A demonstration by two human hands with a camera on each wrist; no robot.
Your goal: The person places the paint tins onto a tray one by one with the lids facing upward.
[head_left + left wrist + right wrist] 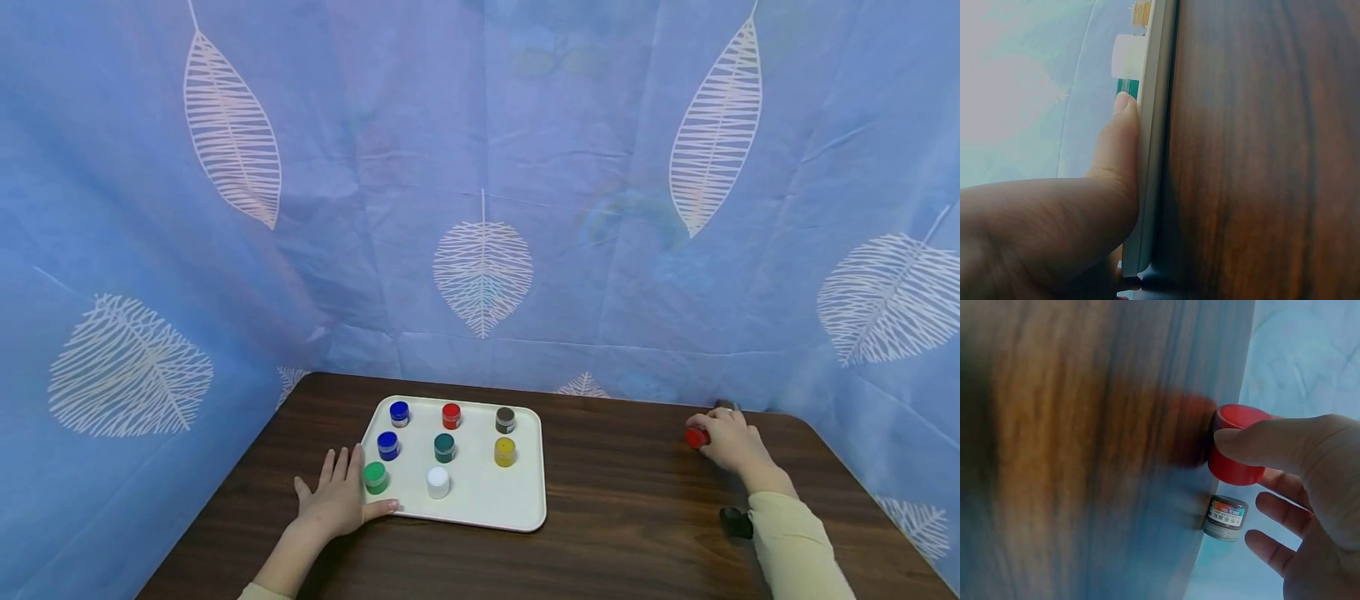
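Observation:
My right hand (pixel 729 442) is at the far right of the table and pinches a red paint jar (pixel 697 437) between thumb and fingers. In the right wrist view the red paint jar (pixel 1240 447) is close over the tabletop, the thumb across its side. Beyond it stands a dark-lidded paint jar (pixel 1225 519), partly hidden by the hand in the head view. My left hand (pixel 336 500) lies spread at the near left corner of a white tray (pixel 495 504). Its thumb (pixel 1119 140) rests along the tray's rim, with the fingers along the left side.
On the tray stand several paint jars: two blue (pixel 387 446), one red (pixel 452 416), one dark (pixel 506 420), one yellow (pixel 505 452), dark green (pixel 445 448), green (pixel 376 477) and white (pixel 438 482). A leaf-patterned blue cloth (pixel 585 275) hangs behind the brown table (pixel 622 475).

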